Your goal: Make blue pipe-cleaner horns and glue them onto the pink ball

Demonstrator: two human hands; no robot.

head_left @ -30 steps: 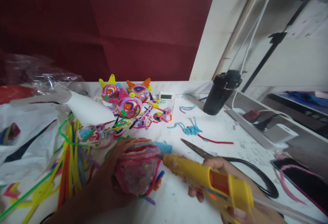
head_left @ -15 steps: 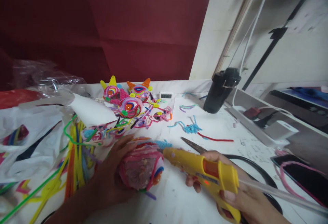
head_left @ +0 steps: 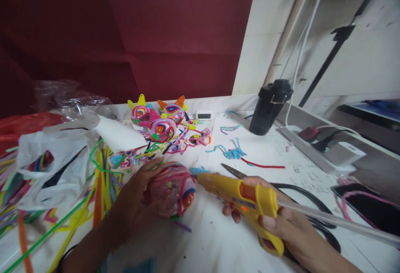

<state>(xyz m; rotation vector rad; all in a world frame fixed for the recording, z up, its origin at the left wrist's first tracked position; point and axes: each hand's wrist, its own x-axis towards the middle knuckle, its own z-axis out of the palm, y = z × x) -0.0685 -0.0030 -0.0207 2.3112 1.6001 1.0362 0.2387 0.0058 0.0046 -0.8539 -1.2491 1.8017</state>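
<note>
A: Fingers first. Left hand (head_left: 137,200), lower centre of frame: fingers curled round the ball (head_left: 171,189), a pink pipe-cleaner-wrapped piece, thumb on its upper edge. Ball sits just above the table (head_left: 218,244), tipped so its right face shows.

B: Right hand?

A: Right hand (head_left: 281,219), lower right: clenched on the grip of the yellow glue gun (head_left: 240,196). A finger lies near the trigger; whether it is pressed, I cannot tell. A clear glue stick (head_left: 337,222) runs out the back toward the right edge.

B: Nozzle position?

A: Nozzle meets the ball's right side, beside an orange-and-blue patch. Touching or just short, cannot say. No glue bead visible.

B: Progress?

A: Judgement only: the ball is mostly wrapped, but it lacks the pointed ears seen on the three finished faces (head_left: 159,118) in the upper centre. So decoration seems unfinished.

B: Surroundings?

A: Scissors (head_left: 233,171) lie behind the gun, blades pointing left. Loose pipe cleaners (head_left: 100,181) in a bundle at left, beside a white bag (head_left: 56,169). Blue scraps (head_left: 233,153) and a red strand mid-table. Black bottle (head_left: 268,106) upper right; a small clock (head_left: 203,115) behind the faces; a phone (head_left: 368,210) at the right edge.
</note>
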